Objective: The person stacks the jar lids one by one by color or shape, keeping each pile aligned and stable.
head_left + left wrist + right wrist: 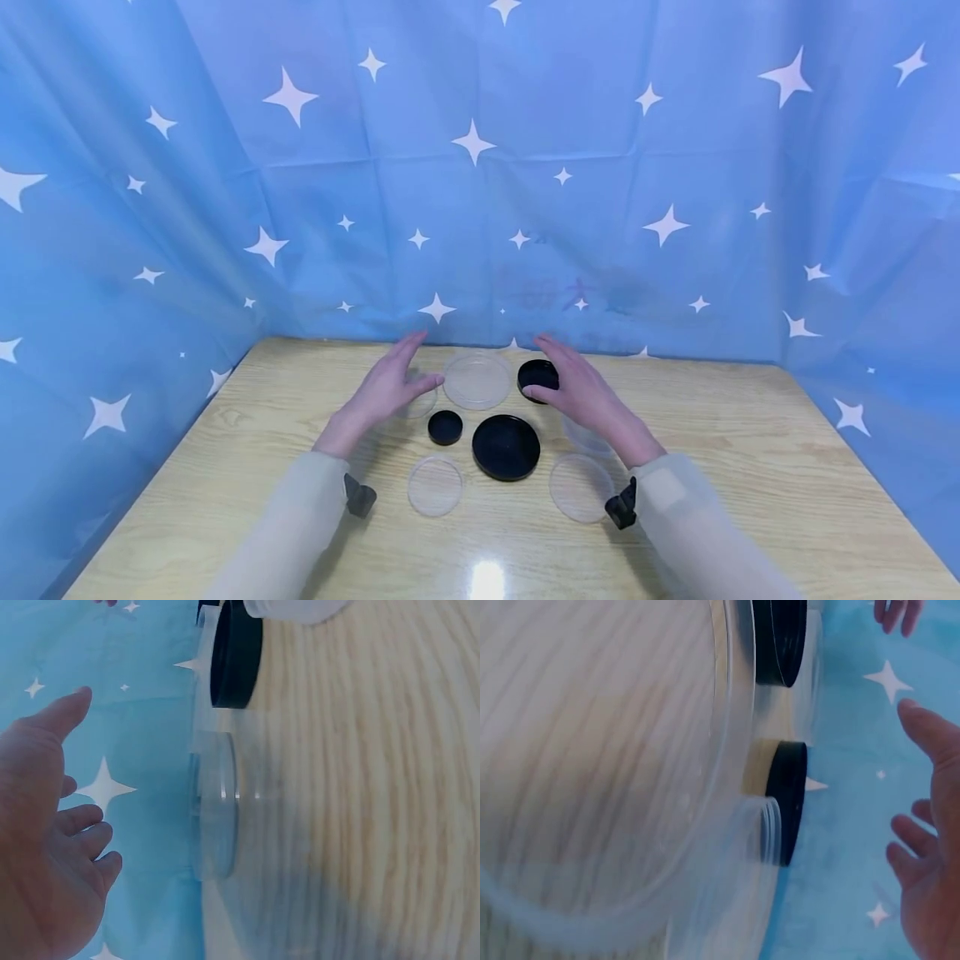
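Note:
Fingers spread and holding nothing, my left hand [386,385] is raised over a clear round dish [422,406] at the back left. My right hand [583,390], also empty with thumb and fingers apart, overlaps a black round lid [534,375] in the head view. Between the hands lies a large clear round dish [477,381]. Nearer me are a small black round lid [446,427] and a large black round lid [506,447]. Both wrist views show the hands held higher than the pieces, with the black lid [237,656] standing out by its deep rim.
Two more clear round dishes lie in front, one at left [436,485] and one at right [581,488]. Another clear piece [585,435] is partly hidden by my right wrist. A blue star-patterned curtain [480,208] encloses the back and sides of the wooden table [750,467].

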The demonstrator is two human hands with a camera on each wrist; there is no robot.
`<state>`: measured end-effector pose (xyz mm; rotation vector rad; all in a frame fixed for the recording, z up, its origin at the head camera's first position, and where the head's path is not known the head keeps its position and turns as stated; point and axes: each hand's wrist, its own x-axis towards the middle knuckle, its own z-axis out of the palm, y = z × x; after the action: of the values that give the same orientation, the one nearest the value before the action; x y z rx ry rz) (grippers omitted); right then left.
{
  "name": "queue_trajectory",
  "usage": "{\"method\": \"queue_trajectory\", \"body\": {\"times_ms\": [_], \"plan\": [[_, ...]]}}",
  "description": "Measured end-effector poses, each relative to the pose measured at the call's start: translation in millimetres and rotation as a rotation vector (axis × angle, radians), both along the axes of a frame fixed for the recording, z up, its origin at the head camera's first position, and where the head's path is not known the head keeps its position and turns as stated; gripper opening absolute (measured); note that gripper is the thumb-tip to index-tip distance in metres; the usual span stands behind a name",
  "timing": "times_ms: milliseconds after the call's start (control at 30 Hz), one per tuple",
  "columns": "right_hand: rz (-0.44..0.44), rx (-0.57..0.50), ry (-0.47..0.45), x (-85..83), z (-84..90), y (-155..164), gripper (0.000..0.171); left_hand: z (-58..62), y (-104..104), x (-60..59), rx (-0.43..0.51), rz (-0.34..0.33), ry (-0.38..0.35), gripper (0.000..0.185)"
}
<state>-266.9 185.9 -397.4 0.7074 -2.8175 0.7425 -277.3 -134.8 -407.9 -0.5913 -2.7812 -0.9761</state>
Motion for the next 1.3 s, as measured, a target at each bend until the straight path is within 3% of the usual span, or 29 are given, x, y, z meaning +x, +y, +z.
{"method": "queue_trajectory", "body": {"times_ms": [300,633,933,1300], "plan": [[-0.008,-0.222,-0.091,-11.4,-8.9,-15.3,0.080,-9.0,2.8,-13.4,0.165,0.009,-0.080,0.091],[-0.022,-0.325,-0.251,-18.0,-17.4,-25.6,0.089,-15.9,6.1,-27.5,0.443,-0.099,-0.278,0.098],[-0.013,-0.369,-0.341,-24.5,-22.7,-33.7,0.097,-16.7,11.6,-35.0,0.471,-0.192,-0.324,0.103],[-0.025,-0.319,-0.351,-33.9,-29.7,-44.9,0.101,-18.0,17.6,-37.8,0.485,-0.220,-0.419,0.103]]}}
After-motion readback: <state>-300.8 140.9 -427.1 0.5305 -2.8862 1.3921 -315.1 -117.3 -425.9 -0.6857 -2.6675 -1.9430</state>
